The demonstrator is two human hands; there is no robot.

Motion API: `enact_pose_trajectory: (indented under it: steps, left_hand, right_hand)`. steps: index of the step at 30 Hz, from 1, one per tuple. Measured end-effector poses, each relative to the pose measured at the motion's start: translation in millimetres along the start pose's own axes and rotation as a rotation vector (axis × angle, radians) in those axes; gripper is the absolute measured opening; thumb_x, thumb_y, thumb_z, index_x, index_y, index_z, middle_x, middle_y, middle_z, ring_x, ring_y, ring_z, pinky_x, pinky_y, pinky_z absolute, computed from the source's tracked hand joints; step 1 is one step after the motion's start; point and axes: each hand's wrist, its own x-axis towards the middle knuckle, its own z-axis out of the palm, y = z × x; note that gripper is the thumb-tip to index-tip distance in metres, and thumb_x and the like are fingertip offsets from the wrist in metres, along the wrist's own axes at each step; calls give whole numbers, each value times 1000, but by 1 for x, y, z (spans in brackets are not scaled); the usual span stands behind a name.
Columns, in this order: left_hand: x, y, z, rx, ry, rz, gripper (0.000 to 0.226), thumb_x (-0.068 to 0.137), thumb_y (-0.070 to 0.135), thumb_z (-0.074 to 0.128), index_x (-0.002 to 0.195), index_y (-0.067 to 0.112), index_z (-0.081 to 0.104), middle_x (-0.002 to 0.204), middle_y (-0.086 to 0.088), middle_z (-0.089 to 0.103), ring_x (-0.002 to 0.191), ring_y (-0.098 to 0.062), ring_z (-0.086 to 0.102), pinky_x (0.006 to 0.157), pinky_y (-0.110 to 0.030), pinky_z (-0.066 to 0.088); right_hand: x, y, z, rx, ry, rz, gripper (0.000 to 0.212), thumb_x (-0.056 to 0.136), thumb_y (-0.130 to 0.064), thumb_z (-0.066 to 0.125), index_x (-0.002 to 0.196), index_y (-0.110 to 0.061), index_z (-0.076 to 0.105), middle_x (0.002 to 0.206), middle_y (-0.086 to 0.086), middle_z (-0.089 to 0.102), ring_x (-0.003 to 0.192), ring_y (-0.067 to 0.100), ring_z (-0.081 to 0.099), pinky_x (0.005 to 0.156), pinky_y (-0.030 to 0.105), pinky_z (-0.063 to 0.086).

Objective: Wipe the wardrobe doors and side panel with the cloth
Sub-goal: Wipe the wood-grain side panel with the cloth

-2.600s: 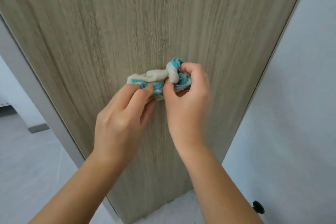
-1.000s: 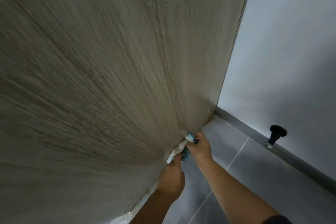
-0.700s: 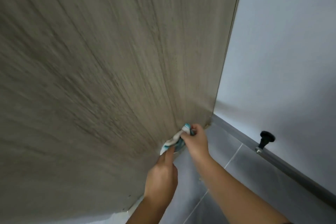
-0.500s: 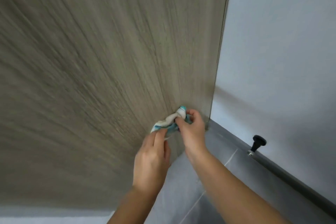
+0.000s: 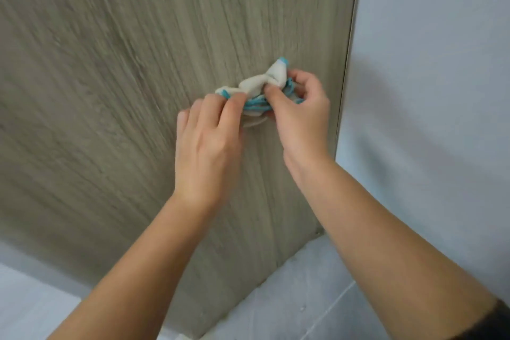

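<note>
A wood-grain wardrobe side panel (image 5: 124, 91) fills most of the view. A bunched white and turquoise cloth (image 5: 259, 85) lies against it near its right edge. My left hand (image 5: 209, 143) presses on the cloth's left end with its fingers bent over it. My right hand (image 5: 300, 110) grips the cloth's right end between thumb and curled fingers. Part of the cloth is hidden under both hands.
A pale grey wall (image 5: 427, 91) meets the panel's right edge. Grey floor tiles (image 5: 303, 298) run below the panel's bottom edge. A lighter strip of floor (image 5: 27, 298) shows at the lower left.
Both hands have slid the cloth up the panel from near the floor corner. The view has tilted and the black door stop on the skirting is out of sight.
</note>
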Motion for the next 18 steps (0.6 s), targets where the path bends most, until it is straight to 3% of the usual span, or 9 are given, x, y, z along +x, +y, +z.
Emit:
enact_pose_trajectory:
  steps: [5, 9, 13, 18]
  left_hand:
    - [59, -7, -31, 36, 152, -55, 37, 80, 3, 63, 116, 3, 63, 96, -18, 60, 88, -36, 58, 77, -39, 34]
    - [59, -4, -28, 80, 162, -33, 28, 80, 0, 64, 108, 4, 67, 86, -15, 61, 77, -34, 59, 71, -39, 35]
    - [26, 7, 0, 61, 49, 23, 18, 85, 4, 67, 103, 5, 69, 79, -12, 61, 69, -33, 58, 61, -45, 43]
    - [-44, 33, 57, -53, -188, 3, 32, 73, 2, 80, 103, 8, 71, 77, -7, 64, 58, -26, 59, 44, -36, 46]
  right_hand:
    - [27, -68, 29, -67, -66, -239, 21, 78, -11, 72, 86, -25, 58, 86, -9, 64, 83, 10, 65, 74, 37, 57]
    - [32, -68, 27, -239, -47, -361, 17, 75, -13, 71, 85, -19, 58, 79, -12, 62, 75, 4, 59, 71, 24, 50]
    - [26, -21, -3, -312, -42, -320, 20, 75, -8, 70, 83, -19, 55, 82, -7, 62, 78, 8, 58, 68, 17, 43]
    - [12, 67, -58, -409, -5, -167, 24, 79, -5, 69, 87, -22, 53, 87, -6, 61, 80, 6, 56, 66, 8, 39]
